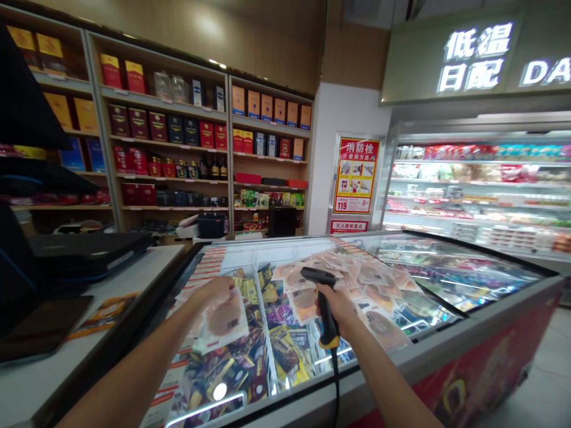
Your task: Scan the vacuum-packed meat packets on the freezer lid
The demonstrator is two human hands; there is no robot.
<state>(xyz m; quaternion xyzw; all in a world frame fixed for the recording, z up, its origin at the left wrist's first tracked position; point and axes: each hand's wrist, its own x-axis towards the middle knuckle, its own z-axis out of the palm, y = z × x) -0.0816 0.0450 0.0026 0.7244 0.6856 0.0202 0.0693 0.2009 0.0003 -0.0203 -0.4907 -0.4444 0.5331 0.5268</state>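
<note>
My right hand [335, 306] is wrapped round the handle of a black and yellow barcode scanner [319, 275], its head pointing left and its cable hanging down. My left hand [218, 291] is closed at the top edge of a flat clear packet [225, 321] with a round pinkish content and a barcode label. That packet is over the glass top of a chest freezer [446, 351], to the left of the scanner. A heap of similar packets [375, 276] lies on the glass beyond and right of my right hand. Under the glass, several colourful wrapped ices [285, 356] show.
At left, a white counter [147, 291] bears a dark flat device [44, 324], an orange packet [104, 312] and black checkout equipment. Shelves of boxed goods [178, 131] line the back wall. A lit refrigerated display [482, 196] stands at right, behind the freezer.
</note>
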